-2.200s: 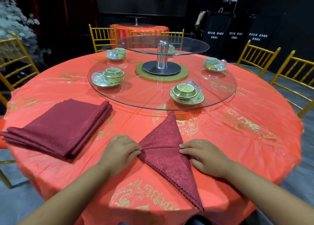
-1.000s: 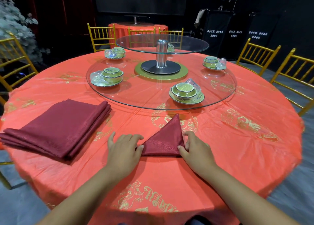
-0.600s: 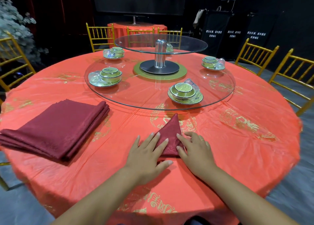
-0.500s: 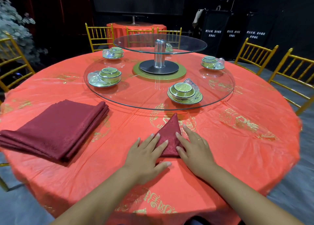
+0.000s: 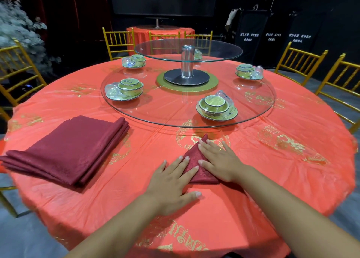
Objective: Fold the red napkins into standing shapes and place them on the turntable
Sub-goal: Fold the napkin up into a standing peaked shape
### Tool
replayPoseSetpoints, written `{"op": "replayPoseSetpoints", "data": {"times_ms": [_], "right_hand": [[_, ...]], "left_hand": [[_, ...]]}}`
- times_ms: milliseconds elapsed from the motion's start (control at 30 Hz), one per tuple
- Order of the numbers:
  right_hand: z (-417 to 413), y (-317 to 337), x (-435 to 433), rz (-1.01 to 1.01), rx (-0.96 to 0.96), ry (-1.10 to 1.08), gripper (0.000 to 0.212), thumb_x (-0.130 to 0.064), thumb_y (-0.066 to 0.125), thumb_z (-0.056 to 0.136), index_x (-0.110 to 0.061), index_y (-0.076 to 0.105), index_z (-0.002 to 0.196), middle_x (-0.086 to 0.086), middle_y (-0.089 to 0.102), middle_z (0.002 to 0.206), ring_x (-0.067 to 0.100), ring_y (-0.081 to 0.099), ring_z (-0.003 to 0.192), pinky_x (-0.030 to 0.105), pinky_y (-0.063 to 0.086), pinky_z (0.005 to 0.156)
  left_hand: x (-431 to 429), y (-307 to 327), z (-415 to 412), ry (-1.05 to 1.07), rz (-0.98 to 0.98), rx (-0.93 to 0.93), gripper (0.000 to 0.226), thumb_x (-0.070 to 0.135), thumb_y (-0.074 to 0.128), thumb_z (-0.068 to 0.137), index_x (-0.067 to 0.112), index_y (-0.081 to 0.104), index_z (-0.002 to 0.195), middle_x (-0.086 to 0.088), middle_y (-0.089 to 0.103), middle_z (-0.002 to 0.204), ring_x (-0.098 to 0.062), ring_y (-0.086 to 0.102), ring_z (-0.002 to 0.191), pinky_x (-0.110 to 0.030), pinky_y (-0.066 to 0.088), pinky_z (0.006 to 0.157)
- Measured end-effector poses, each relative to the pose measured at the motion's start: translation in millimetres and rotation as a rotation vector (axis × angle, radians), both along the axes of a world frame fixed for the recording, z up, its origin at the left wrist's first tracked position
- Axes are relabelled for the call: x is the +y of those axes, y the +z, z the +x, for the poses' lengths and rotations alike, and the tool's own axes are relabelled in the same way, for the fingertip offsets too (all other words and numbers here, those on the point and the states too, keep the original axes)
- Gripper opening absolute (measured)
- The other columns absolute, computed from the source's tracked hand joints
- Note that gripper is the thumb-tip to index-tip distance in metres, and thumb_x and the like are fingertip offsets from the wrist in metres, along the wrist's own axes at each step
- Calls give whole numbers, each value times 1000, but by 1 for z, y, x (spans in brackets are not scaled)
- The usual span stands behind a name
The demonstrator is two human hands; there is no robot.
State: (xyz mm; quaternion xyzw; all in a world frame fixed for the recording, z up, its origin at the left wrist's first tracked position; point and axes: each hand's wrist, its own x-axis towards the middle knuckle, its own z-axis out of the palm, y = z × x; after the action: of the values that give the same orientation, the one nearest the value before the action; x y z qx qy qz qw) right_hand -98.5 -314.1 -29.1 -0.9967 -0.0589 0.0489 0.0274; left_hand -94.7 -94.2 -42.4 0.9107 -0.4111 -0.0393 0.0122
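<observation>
- 1 dark red cloth napkin folded into a flat triangle [image 5: 194, 161] lies on the orange-red, gold-printed tablecloth [image 5: 282, 170], under and between the fingers of both hands. Its tip points past the fingertips toward the turntable and stops near the glass rim.
- 1 stack of dark red folded cloth napkins [image 5: 68, 150] sits well to the left of the left fingers; the number of layers cannot be counted.
- 1 clear glass turntable with 2 round tiers [image 5: 175, 121] stands beyond the fingertips and holds no napkin.
- 5 green bowl-and-saucer sets are on the lower tier; the nearest [image 5: 216, 107] is straight ahead of the right fingers, and 1 is half hidden behind the steel post.
- Left hand [image 5: 171, 183]: flat, fingers straight and spread. The fingertips [image 5: 186, 158] press the triangle's left edge, and the thumb rests on the cloth below its base.
- Right hand [image 5: 220, 160]: flat, fingers straight and spread over the triangle's right slope. The fingertips reach almost to its tip, the thumb lies on its middle, and 1 ring shows.
</observation>
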Motion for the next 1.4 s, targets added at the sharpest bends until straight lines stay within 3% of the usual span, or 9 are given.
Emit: {"op": "replayPoseSetpoints", "data": {"times_ms": [233, 367, 467, 533, 600, 700, 833, 1233, 1400], "right_hand": [[18, -8, -3, 60, -66, -150, 66, -55, 20, 97, -22, 4, 152, -9, -4, 160, 11, -9, 146, 43, -13, 114], [10, -10, -9, 134, -93, -136, 70, -57, 29, 96, -23, 6, 152, -9, -1, 159, 9, -6, 146, 40, -10, 116], [5, -11, -16, 118, -65, -108, 70, -59, 28, 95, -25, 4, 152, -10, -2, 159, 10, -6, 146, 42, -10, 116], [4, -13, -17, 86, -74, -101, 70, -60, 25, 95, -24, 4, 152, -10, -3, 159, 10, -5, 146, 42, -10, 116], [5, -15, -15, 66, -91, -100, 71, -60, 23, 95, -23, 5, 152, -9, -2, 159, 10, -4, 146, 43, -11, 116], [5, -18, -15, 37, -104, -102, 72, -62, 20, 94, -23, 5, 152, -9, -1, 160, 10, -3, 146, 45, -10, 116], [6, -19, -15, 8, -97, -106, 72, -63, 17, 94, -23, 3, 152, -9, -2, 160, 12, -3, 147, 46, -11, 115], [4, -16, -14, 46, -62, -117, 71, -63, 18, 94, -25, 3, 152, -11, -2, 159, 11, -5, 146, 47, -11, 116], [3, -15, -12, 42, -57, -126, 71, -63, 16, 94, -24, 2, 152, -11, -3, 159, 11, -5, 146, 47, -11, 116]], "left_hand": [[1, -1, -1, 11, -10, 8, 76, 78, 13, 84, 42, -6, 149, 5, -16, 159, -10, -20, 144, -44, -7, 118], [-2, 9, 3, 36, 3, 128, 73, 78, 13, 85, 45, 1, 149, 6, -9, 161, -8, -13, 146, -44, -8, 118], [-8, 28, 17, 73, -3, 248, 67, 77, 15, 85, 47, 27, 144, 6, 18, 159, -8, 10, 146, -52, -4, 117], [-15, 40, 31, 102, -110, 253, 59, 71, 18, 89, 41, 56, 123, 6, 53, 136, -12, 39, 132, -55, 8, 114], [-24, 46, 46, 138, -263, 164, 46, 59, 26, 96, 34, 63, 110, 7, 64, 116, -15, 52, 118, -48, 23, 110], [-39, 38, 62, 157, -296, 129, 42, 47, 31, 100, 39, 40, 141, 6, 36, 152, -13, 26, 142, -51, 10, 115], [-51, 21, 72, 149, -80, 155, 47, 51, 21, 100, 51, 12, 146, 0, 1, 162, -17, -7, 148, -60, -15, 109], [4, 3, 58, 38, 0, 159, 48, 61, 12, 96, 59, -5, 141, 5, -10, 161, -10, -18, 145, -52, -18, 113], [31, 2, 44, 30, -25, 116, 64, 71, -7, 79, 58, -5, 142, 10, -9, 160, -6, -17, 144, -49, -14, 115]]}}
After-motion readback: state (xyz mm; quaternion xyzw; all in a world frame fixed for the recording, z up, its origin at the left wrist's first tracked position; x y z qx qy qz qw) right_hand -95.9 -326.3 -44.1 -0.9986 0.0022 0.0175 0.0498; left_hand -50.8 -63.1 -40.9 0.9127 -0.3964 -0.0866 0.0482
